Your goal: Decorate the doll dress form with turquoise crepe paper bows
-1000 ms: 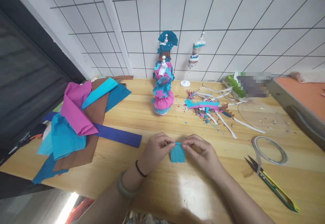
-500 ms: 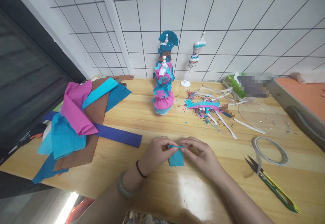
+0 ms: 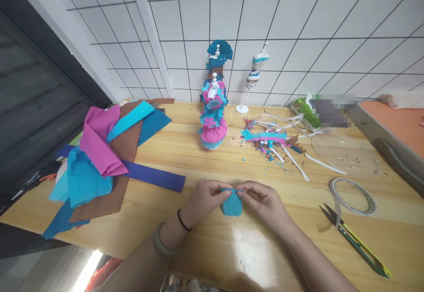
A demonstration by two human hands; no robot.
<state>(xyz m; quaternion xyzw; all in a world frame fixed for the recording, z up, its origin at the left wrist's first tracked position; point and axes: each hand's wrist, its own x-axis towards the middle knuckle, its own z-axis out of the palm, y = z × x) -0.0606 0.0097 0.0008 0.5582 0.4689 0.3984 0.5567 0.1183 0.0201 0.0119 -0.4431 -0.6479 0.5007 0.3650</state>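
Note:
Between my two hands hangs a small piece of blue crepe paper (image 3: 232, 205), its top edge narrow and folded or rolled. My left hand (image 3: 208, 195) pinches the top left corner between thumb and fingers. At the top right corner my right hand (image 3: 260, 198) pinches the same edge. The lower part of the paper drops loose, slightly rounded at the bottom, close over the wooden table (image 3: 205, 234). Straight behind it stands a small mannequin dressed in pink and blue crepe paper (image 3: 213, 115).
Folded crepe sheets (image 3: 99, 146) in pink, blue and brown pile up at left. Paper scraps and white strips (image 3: 266, 137) lie right of the mannequin. A tape roll (image 3: 353, 196) and thread snips (image 3: 359, 243) are at right. Another mannequin on a stand (image 3: 253, 77) is near the tiled wall.
The hanging part of the blue crepe paper has shifted slightly right and its lower edge looks more rounded. Both hands keep their pinch, with small finger movements.

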